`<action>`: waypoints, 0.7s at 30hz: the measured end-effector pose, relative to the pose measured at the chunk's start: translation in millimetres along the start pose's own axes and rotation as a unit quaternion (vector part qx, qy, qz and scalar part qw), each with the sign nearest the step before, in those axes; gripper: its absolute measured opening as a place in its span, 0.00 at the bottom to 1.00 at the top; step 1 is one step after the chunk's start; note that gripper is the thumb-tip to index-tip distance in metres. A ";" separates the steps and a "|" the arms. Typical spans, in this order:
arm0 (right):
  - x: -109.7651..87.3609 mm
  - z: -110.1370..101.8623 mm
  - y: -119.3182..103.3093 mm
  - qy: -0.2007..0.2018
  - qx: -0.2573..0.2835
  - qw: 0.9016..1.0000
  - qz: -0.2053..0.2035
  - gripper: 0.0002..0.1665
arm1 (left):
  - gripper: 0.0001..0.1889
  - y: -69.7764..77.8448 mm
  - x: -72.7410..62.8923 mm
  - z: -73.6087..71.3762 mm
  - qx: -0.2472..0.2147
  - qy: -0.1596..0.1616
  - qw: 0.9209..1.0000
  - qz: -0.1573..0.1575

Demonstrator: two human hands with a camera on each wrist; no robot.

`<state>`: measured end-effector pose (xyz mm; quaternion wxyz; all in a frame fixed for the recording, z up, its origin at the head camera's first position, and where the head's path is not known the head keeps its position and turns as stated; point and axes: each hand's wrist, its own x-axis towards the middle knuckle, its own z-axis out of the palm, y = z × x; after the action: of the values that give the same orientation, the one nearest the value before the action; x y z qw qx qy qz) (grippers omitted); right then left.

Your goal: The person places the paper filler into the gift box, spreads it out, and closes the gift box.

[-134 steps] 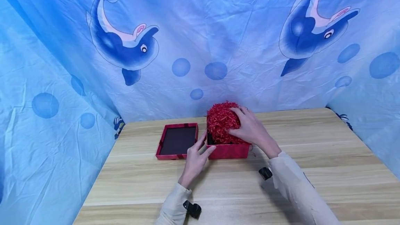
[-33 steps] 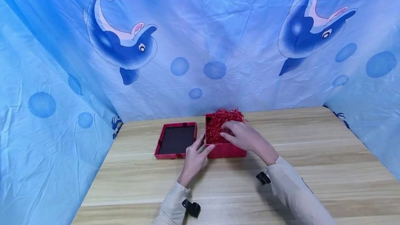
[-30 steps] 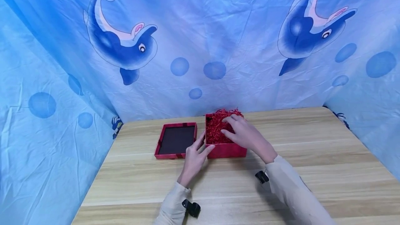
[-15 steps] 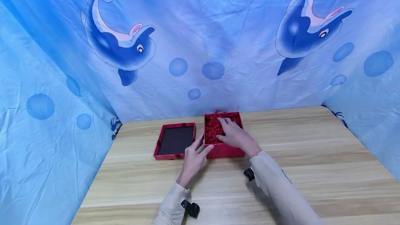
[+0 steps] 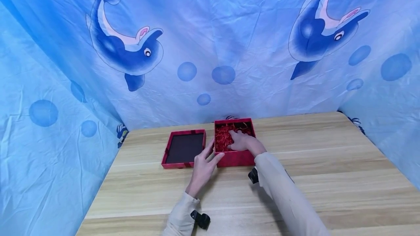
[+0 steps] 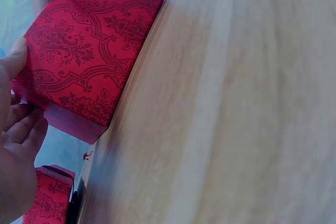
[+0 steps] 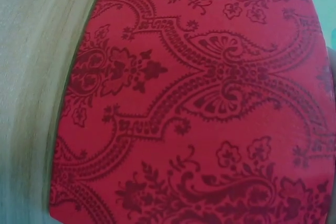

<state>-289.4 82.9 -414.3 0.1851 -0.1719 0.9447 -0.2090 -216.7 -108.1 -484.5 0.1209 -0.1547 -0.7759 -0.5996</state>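
Observation:
A red gift box stands near the back of the table, its top uncovered and its sides printed with a darker damask pattern. Red shredded paper lies inside, below the rim. My left hand holds the box's front left corner, thumb on the front face and fingers along the left side. Over the front wall reaches my right hand, its fingers spread and pressing on the paper; the fingertips are partly hidden in it. Patterned box wall fills most of the right wrist view.
Left of the box lies its red lid, dark inside facing up. A red scrap of paper rests by the box in the left wrist view. A blue dolphin-print curtain hangs behind the wooden table.
The heaped paper, which rose above the box earlier, is now down inside it. My right hand has moved lower and further into the box; my left hand stays at the corner.

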 end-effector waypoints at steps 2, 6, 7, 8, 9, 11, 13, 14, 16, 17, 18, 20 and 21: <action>0.2 -0.8 -0.9 -0.007 -0.002 1.000 0.007 0.44 | 0.34 0.7 -0.2 0.1 -0.002 0.000 1.000 0.000; -1.0 -1.1 -2.0 -0.006 0.001 1.000 0.020 0.45 | 0.34 1.2 -0.2 -0.2 -0.011 0.000 1.000 -0.003; -0.9 -0.6 -2.4 -0.003 0.003 1.000 0.021 0.45 | 0.34 0.9 -0.3 -0.4 -0.013 0.000 1.000 -0.004; -1.1 -0.2 -2.7 -0.001 0.003 1.000 0.023 0.46 | 0.34 0.4 -0.4 -0.6 -0.014 -0.001 1.000 -0.006; -1.1 0.2 -3.2 0.003 0.002 1.000 0.023 0.46 | 0.34 0.0 -0.5 -0.7 -0.015 -0.001 1.000 -0.007; -2.5 -0.7 -4.8 0.013 -0.001 1.000 0.023 0.46 | 0.34 -0.8 -0.7 -0.9 -0.016 -0.002 1.000 -0.008; -5.5 -2.6 -7.6 0.031 -0.009 0.999 0.021 0.46 | 0.34 -1.2 -0.8 -1.1 -0.017 -0.002 1.000 -0.009; -7.8 -4.2 -9.5 0.042 -0.015 0.999 0.020 0.47 | 0.34 -1.3 -0.8 -1.1 -0.018 -0.003 1.000 -0.009; -13.0 -8.2 -14.3 0.074 -0.026 0.997 0.016 0.47 | 0.34 -0.9 -0.8 -1.2 -0.017 -0.003 1.000 -0.012; -15.9 -10.3 -17.3 0.092 -0.032 0.995 0.015 0.47 | 0.34 -0.6 -0.7 -1.2 -0.018 -0.004 1.000 -0.013; -18.7 -12.0 -20.3 0.111 -0.039 0.993 0.014 0.46 | 0.34 -0.2 -0.6 -1.2 -0.018 -0.004 1.000 -0.013; -23.3 -15.2 -26.3 0.149 -0.052 0.987 0.012 0.44 | 0.34 0.6 -0.5 -1.3 -0.015 -0.004 1.000 -0.014; -24.7 -16.0 -29.0 0.165 -0.058 0.985 0.011 0.43 | 0.34 0.9 -0.4 -1.3 -0.015 -0.003 1.000 -0.012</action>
<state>-267.4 73.4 -380.7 0.0188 -0.1350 0.9746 -0.1778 -216.0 -109.2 -483.5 0.1088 -0.1485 -0.7693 -0.6118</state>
